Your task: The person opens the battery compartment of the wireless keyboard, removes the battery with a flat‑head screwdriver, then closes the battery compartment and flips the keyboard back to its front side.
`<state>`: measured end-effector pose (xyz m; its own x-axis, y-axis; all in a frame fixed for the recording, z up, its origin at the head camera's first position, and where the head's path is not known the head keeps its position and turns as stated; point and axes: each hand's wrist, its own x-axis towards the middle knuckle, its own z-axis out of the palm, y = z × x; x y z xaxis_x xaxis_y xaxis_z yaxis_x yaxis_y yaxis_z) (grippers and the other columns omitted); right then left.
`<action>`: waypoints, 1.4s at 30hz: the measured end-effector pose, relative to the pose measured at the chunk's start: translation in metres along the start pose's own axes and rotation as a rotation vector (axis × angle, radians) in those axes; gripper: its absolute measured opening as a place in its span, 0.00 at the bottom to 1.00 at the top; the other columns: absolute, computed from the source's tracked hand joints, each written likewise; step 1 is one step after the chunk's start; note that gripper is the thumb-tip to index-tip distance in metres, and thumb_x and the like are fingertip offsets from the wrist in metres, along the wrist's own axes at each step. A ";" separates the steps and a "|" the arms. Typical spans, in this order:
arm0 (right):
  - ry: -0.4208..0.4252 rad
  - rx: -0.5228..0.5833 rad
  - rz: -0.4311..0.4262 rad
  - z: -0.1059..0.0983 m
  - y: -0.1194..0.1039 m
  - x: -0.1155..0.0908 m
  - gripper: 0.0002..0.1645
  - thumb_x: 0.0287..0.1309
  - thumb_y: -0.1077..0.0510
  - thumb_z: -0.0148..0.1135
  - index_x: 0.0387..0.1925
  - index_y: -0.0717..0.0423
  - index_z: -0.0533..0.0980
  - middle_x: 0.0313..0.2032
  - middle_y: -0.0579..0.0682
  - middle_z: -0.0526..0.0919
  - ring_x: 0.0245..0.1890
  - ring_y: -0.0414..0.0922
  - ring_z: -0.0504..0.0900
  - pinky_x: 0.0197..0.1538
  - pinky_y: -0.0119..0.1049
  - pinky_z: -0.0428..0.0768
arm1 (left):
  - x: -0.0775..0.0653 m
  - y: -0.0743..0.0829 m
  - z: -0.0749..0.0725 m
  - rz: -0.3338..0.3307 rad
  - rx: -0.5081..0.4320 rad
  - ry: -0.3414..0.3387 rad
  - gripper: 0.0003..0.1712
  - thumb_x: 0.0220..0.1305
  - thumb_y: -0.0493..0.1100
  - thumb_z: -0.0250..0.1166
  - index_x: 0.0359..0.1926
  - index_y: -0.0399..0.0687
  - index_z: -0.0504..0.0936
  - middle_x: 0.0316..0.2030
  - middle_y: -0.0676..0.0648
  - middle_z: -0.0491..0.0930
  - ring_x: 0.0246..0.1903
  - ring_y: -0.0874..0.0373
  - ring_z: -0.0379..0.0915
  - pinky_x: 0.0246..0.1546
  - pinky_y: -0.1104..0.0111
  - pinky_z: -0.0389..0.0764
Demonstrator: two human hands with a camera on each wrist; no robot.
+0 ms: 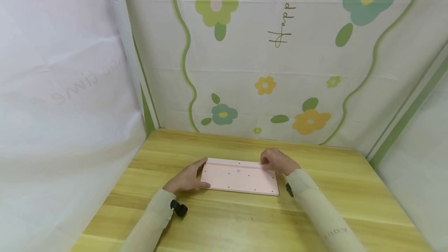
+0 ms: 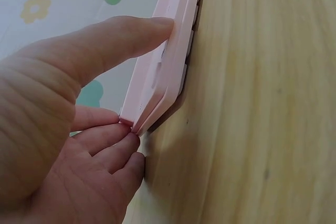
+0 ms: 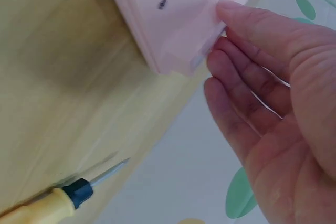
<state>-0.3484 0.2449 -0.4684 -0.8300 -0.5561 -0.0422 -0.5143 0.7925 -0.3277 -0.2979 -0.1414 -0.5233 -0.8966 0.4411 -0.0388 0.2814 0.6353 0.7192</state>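
A pink keyboard point(image 1: 241, 176) lies face down on the table, its back dotted with small dark screw spots. Its keys show along the underside in the left wrist view. My left hand point(image 1: 187, 177) grips the left end, thumb point(image 2: 152, 32) on the near long edge and fingertips at the short end. At the far right corner, my right hand point(image 1: 278, 161) pinches the long edge, its thumb point(image 3: 247, 17) on the back and the fingers curled by the rim. One dark screw spot point(image 3: 163, 4) shows close to that corner.
A screwdriver point(image 3: 58, 200) with a yellow handle lies on the wooden table point(image 1: 217, 224) to the keyboard's right. White cloth with printed flowers point(image 1: 245, 57) hangs behind the table, and more pale cloth point(image 1: 70, 88) closes off the left side.
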 end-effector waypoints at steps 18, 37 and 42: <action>-0.241 0.247 0.344 -0.025 0.009 0.027 0.08 0.51 0.66 0.81 0.31 0.56 0.87 0.32 0.47 0.88 0.33 0.42 0.80 0.39 0.33 0.83 | 0.003 0.003 -0.001 0.005 -0.006 -0.014 0.62 0.59 0.54 0.81 0.84 0.42 0.54 0.83 0.39 0.57 0.82 0.41 0.53 0.81 0.46 0.61; 0.036 0.241 -0.065 -0.001 0.015 -0.008 0.08 0.60 0.75 0.70 0.40 0.64 0.85 0.39 0.57 0.89 0.40 0.50 0.86 0.45 0.41 0.89 | -0.005 0.005 -0.003 -0.013 0.014 -0.011 0.62 0.59 0.52 0.81 0.84 0.41 0.55 0.82 0.38 0.57 0.82 0.40 0.53 0.81 0.46 0.61; 0.098 0.236 -0.043 0.001 0.025 -0.018 0.13 0.65 0.74 0.65 0.45 0.61 0.87 0.43 0.56 0.91 0.44 0.48 0.88 0.48 0.41 0.88 | -0.005 0.008 -0.003 -0.010 0.026 -0.019 0.62 0.59 0.52 0.81 0.84 0.41 0.55 0.82 0.38 0.57 0.82 0.40 0.54 0.81 0.45 0.62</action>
<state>-0.3460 0.2739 -0.4767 -0.8312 -0.5522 0.0643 -0.4948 0.6821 -0.5385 -0.2927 -0.1407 -0.5154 -0.8928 0.4465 -0.0596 0.2812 0.6558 0.7006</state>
